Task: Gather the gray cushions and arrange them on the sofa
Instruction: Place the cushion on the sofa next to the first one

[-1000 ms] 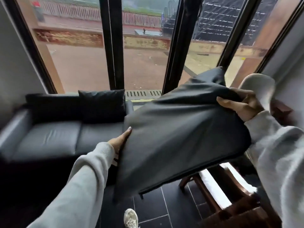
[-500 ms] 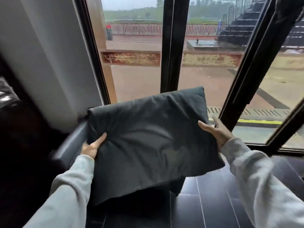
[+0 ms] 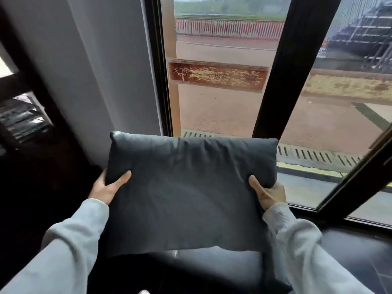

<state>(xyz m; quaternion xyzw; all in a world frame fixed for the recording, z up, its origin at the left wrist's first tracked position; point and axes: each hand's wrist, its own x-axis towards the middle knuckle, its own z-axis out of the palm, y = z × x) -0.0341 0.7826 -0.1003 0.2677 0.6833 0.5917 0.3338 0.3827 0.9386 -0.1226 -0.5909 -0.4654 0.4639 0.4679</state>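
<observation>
A dark gray cushion (image 3: 188, 192) fills the middle of the head view, held flat and facing me. My left hand (image 3: 107, 188) grips its left edge with the thumb on the front face. My right hand (image 3: 266, 195) grips the right edge the same way. Both arms wear light gray sleeves. Below the cushion a strip of the dark leather sofa (image 3: 212, 266) shows; most of the sofa is hidden behind the cushion and my arms.
A pale gray wall (image 3: 95, 71) stands at the left behind the sofa. Tall dark-framed windows (image 3: 273, 81) run across the back and right. Dark tiled floor (image 3: 360, 255) lies at the lower right. A dim dark area fills the far left.
The view has swung left and closer to the sofa's end. The cushion went from hanging slack at my right to being held square in front of me, both hands on its sides.
</observation>
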